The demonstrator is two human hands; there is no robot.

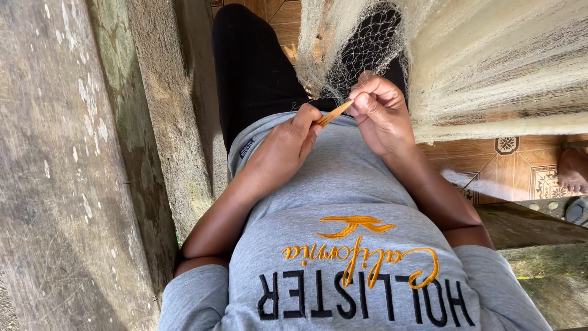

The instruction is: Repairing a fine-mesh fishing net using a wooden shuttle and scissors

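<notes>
I look down my grey printed shirt at both hands working over my lap. My left hand (288,144) pinches the near end of a thin tan wooden netting needle (334,113). My right hand (380,110) holds its far tip, fingers curled around fine mesh. A pale, fine fishing net (465,55) hangs bunched from the upper right and drapes over my dark-clothed legs (251,67).
A weathered concrete wall or ledge (73,165) runs down the left side. Patterned brown floor tiles (514,165) show at the right. Another person's bare foot (574,171) rests at the right edge. A mossy concrete step (539,270) lies at lower right.
</notes>
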